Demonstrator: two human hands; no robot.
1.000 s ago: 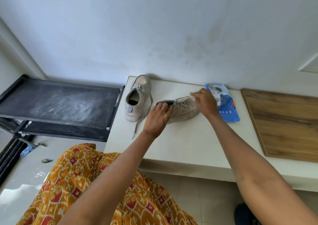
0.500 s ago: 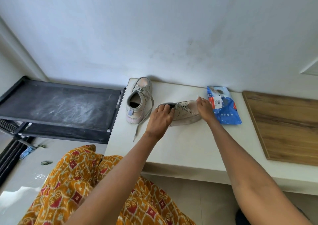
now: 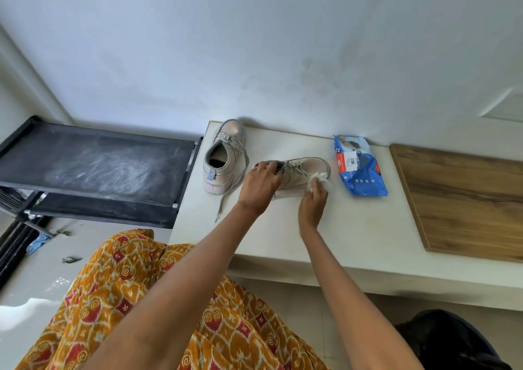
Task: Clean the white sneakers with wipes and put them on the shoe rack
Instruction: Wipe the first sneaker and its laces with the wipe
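Two sneakers unracked | left hand point(image 3: 261, 181) gripped near sneaker point(image 3: 307, 171) collar | right hand point(image 3: 312, 199) clutched wipe point(image 3: 319, 180), scrubbing its side | shoe rack point(image 3: 93, 168) awaited both.

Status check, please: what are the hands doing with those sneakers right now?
Left hand grips near sneaker at its collar. Right hand holds wipe against its side. Second sneaker waits untouched. Nothing in the way.
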